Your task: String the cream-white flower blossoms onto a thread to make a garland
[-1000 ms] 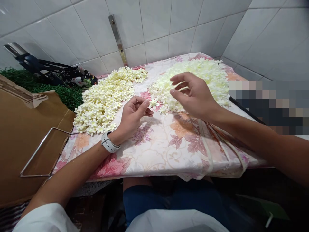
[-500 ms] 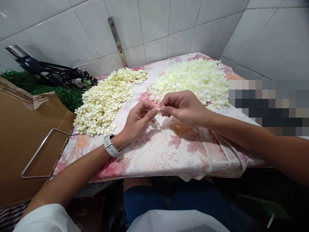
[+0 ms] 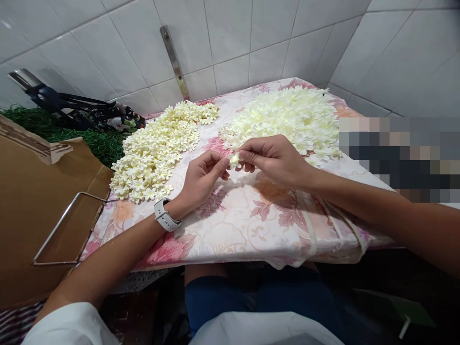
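One small pale flower (image 3: pixel 235 160) is up off the tabletop (image 3: pixel 247 239), between the left hand (image 3: pixel 201 178) and the right hand (image 3: pixel 276 160), with a pile of small creamy blossoms (image 3: pixel 154 148) to the left and a looser heap of paler blooms (image 3: pixel 283 115) at the far right. Both sets of fingers look narrowed to a pinch on it, one from either side; exactly how they grip underneath is hidden from me. I'd guess it weighs next to nothing. The petals look thin and soft, likely to bend or crease under a hard squeeze, though hardly slippery. The middle seems the firmest part, so I'd take hold there, lightly, and keep pressure off the petal tips.
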`<state>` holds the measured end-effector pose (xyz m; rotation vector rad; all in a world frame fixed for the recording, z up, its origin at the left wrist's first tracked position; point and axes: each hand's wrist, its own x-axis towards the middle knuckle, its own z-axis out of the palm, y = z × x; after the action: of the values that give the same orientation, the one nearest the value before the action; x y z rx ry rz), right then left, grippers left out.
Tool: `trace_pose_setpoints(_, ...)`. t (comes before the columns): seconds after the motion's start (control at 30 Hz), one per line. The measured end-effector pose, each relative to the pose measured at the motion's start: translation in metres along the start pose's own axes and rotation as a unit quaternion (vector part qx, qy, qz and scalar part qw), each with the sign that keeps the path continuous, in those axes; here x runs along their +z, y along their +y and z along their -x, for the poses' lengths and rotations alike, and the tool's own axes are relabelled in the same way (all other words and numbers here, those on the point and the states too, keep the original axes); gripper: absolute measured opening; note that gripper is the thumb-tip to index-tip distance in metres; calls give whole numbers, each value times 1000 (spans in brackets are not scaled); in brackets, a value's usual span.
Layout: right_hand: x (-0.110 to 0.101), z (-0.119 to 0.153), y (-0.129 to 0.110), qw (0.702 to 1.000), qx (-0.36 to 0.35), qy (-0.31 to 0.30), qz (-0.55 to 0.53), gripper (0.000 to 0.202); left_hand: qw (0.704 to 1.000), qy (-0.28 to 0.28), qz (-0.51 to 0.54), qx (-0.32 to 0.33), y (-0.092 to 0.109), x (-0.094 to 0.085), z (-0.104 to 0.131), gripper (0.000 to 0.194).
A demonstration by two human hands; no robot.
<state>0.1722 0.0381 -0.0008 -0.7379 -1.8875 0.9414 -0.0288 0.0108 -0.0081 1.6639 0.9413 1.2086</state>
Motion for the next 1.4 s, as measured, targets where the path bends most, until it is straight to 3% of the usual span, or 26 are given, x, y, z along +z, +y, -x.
trace_pose_setpoints(0.2, 1, 2, -2, 1000, -3, 14, 14, 41, 998, 28, 32, -38, 0, 2, -1, 31)
trace_pose_setpoints(0.43, 6, 1, 1, 1000, 7, 6, 8, 42, 997, 8, 66, -32, 0, 6, 0, 30)
trace_pose_setpoints(0.67, 3, 2, 2, 1000, -15, -24, 10, 14, 1000, -19, 8, 13, -3, 4, 4, 24)
trace_pose_setpoints(0.77, 2, 2, 0, 999, -31, -30, 17, 8, 999, -6, -27, 27, -2, 2, 3, 20)
trace_pose_setpoints(1.07, -5, -5, -1, 998, -4, 64, 26, 24, 999, 46, 10, -24, -7, -2, -4, 31)
trace_pose_setpoints(1.23, -13, -8, 1, 997, 28, 73, 16, 29, 998, 48, 14, -31, -7, -2, -5, 33)
trace_pose_setpoints(1.4, -22, -12, 6, 989, 11, 95, 117, 26, 999, 35, 6, -17, -7, -2, -5, 32)
